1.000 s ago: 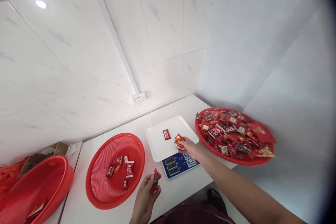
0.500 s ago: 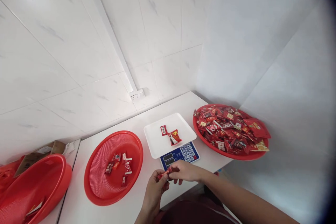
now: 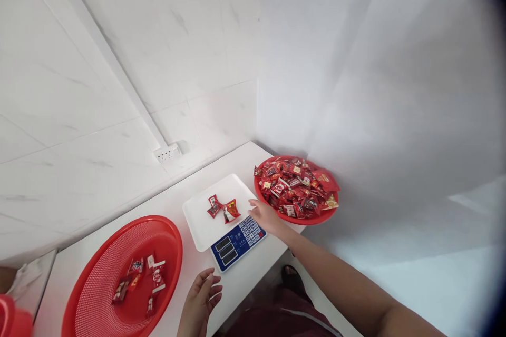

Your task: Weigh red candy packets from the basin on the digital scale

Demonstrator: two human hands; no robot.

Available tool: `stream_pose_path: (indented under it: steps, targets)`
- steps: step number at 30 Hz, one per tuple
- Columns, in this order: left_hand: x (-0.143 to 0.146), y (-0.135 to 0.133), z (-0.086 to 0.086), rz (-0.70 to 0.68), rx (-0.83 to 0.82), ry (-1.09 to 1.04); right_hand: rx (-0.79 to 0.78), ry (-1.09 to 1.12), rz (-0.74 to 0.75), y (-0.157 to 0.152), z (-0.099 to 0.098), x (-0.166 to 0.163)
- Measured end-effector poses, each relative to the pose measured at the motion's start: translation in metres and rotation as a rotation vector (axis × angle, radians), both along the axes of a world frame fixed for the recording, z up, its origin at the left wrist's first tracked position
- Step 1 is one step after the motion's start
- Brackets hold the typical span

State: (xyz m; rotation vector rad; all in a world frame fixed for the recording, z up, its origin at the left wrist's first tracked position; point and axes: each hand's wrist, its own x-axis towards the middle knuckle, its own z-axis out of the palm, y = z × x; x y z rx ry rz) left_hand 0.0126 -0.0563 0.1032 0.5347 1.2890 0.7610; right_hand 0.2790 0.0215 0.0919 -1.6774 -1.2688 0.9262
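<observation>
Empty, with loosely curled fingers apart, my left hand (image 3: 202,295) hovers at the table's front, between the red basket (image 3: 178,253) and the scale. My right hand (image 3: 268,217) reaches over the right edge of the white scale pan (image 3: 205,234), fingers stretched out, and nothing shows in them. Several red-wrapped snack packets (image 3: 231,211) lie together on the pan. Below the pan shows the scale's blue keypad panel (image 3: 239,242). Just beyond my right hand stands a red basket (image 3: 324,217) heaped with small red snack packets (image 3: 294,184).
In the left basket lie several loose packets (image 3: 157,276). Part of another red basket (image 3: 16,321) shows at the lower left corner. A wall socket (image 3: 168,153) sits above the white table (image 3: 241,155). Walls close off the back and right.
The red packet that was between my hands is gone from them, and another packet lies on the pan. My hands have parted, the right one towards the heaped basket. The view has turned right.
</observation>
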Motion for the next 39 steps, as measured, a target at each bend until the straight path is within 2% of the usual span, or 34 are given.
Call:
stream_pose_path:
  steps: [2,4,6,8,12,14,16,18,20,22,25,31,39]
  targets:
    - [0.000,-0.001,-0.006,-0.004,-0.012,0.004,-0.011,-0.234,-0.099,-0.010,-0.006,0.040]
    - [0.000,0.000,-0.012,0.002,-0.016,0.011,-0.115,-0.489,-0.175,-0.021,-0.014,0.077]
    - [0.001,0.001,-0.016,-0.004,-0.021,0.012,-0.234,-0.643,-0.211,-0.032,-0.022,0.102]
    - [0.003,0.003,-0.019,-0.021,-0.036,0.013,-0.278,-0.692,-0.185,-0.039,-0.029,0.115]
    - [0.010,0.001,-0.018,-0.017,-0.024,0.046,-0.227,-0.670,-0.088,-0.043,-0.033,0.120]
    - [0.015,-0.002,-0.015,-0.001,0.006,0.078,-0.186,-0.696,-0.141,-0.040,-0.029,0.126]
    - [0.017,-0.004,-0.011,-0.004,0.027,0.104,-0.168,-0.765,-0.270,-0.036,-0.026,0.140]
    - [0.018,-0.007,-0.008,-0.014,0.040,0.128,-0.222,-0.822,-0.380,-0.029,-0.025,0.156]
    - [0.018,-0.008,-0.005,-0.023,0.047,0.149,-0.327,-0.829,-0.392,-0.021,-0.027,0.168]
    - [0.017,-0.009,-0.005,-0.028,0.042,0.164,-0.404,-0.823,-0.359,-0.015,-0.031,0.172]
    - [0.017,-0.009,-0.005,-0.026,0.038,0.168,-0.407,-0.859,-0.340,-0.011,-0.035,0.164]
    - [0.019,-0.006,-0.008,-0.029,0.037,0.166,-0.205,-0.963,-0.242,-0.022,-0.040,0.140]
    - [0.021,0.004,-0.009,-0.049,0.041,0.160,-0.063,-0.785,-0.189,-0.024,-0.041,0.152]
